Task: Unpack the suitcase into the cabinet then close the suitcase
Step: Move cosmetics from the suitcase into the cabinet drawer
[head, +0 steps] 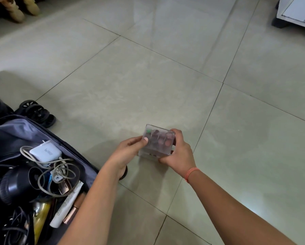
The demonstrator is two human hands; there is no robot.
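Observation:
A clear plastic box (157,141) with several small coloured bottles inside hangs above the tiled floor, held from both sides. My left hand (128,151) grips its left edge with the thumb on top. My right hand (179,152) grips its right edge and bottom corner. The open suitcase (88,165) lies at the lower left, with a white charger (45,152), tangled cables (59,172), a black round device (15,186), a white tube (68,204) and a gold can (41,216) inside. A white cabinet (297,11) stands at the top right, mostly cut off by the frame edge.
Suitcase wheels (36,112) stick out at the left. Pale shoes (22,7) sit at the top left. Grey floor tiles (148,76) stretch between the suitcase and the cabinet.

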